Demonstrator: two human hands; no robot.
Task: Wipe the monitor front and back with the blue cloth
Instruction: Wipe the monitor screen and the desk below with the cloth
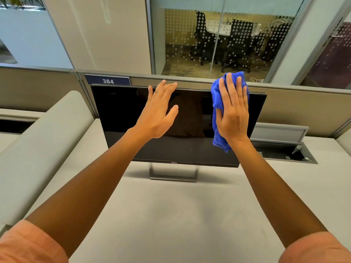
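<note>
right hand (233, 112) flat, fingers straight, pressing blue cloth (218, 103) on monitor (121, 111) front, upper right | left hand (159, 112) released, near top edge, contact unclear | front wipe apparently under way; back likely pending

— What is hidden on the monitor (133, 114)?

— Its back cannot be seen at all. Part of the dark screen is covered by the left hand (157, 114), and the upper right part by the blue cloth (218, 103) and the right hand (234, 111) laid flat on it. Whether the left hand's fingertips touch the top edge cannot be told.

— And the cloth?

— Much of it is concealed under the right hand.

— Is anything cut off?

— Both sleeves (28, 243) are cropped by the bottom edge. The rear of the stand (172, 174) is hidden behind the screen.
</note>
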